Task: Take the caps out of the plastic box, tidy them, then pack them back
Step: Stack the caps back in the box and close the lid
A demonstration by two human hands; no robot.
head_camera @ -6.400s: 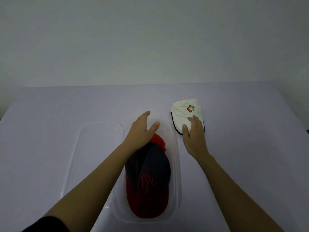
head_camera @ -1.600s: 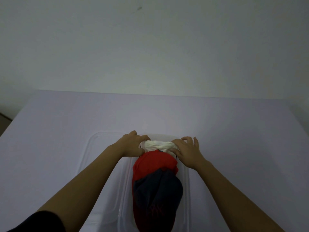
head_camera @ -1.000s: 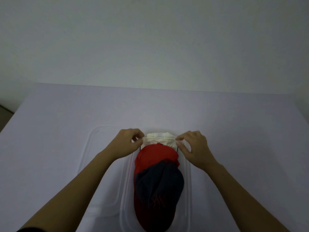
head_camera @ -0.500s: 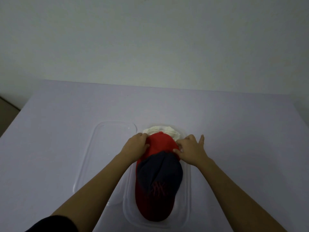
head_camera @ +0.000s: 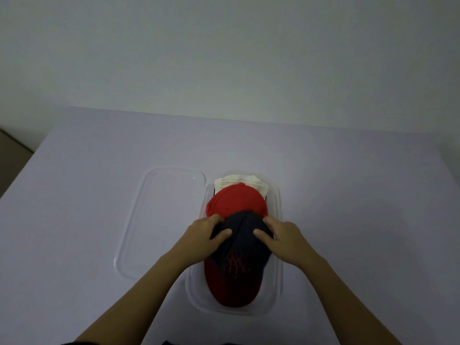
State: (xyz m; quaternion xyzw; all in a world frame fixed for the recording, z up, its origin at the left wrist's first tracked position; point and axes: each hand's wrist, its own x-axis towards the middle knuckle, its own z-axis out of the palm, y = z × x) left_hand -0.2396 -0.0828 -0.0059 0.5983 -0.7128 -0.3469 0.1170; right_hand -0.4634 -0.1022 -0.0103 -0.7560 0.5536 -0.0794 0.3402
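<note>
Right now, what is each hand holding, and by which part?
The left hand and right hand grip the navy cap by opposite sides of its crown, thumbs on top.

Head cam looking fwd & down, close over pale lilac table point(head_camera: 99, 207) from its near edge; clear oblong plastic box point(head_camera: 276, 205) sitting toward 6 o'clock.

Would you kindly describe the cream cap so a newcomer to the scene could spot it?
On the lilac table a clear plastic box sits right of its lid, three caps overlapping inside. The cream cap peeks out at the far end, under the red cap. It is the only pale one, farthest from the navy cap nearest the person.
</note>
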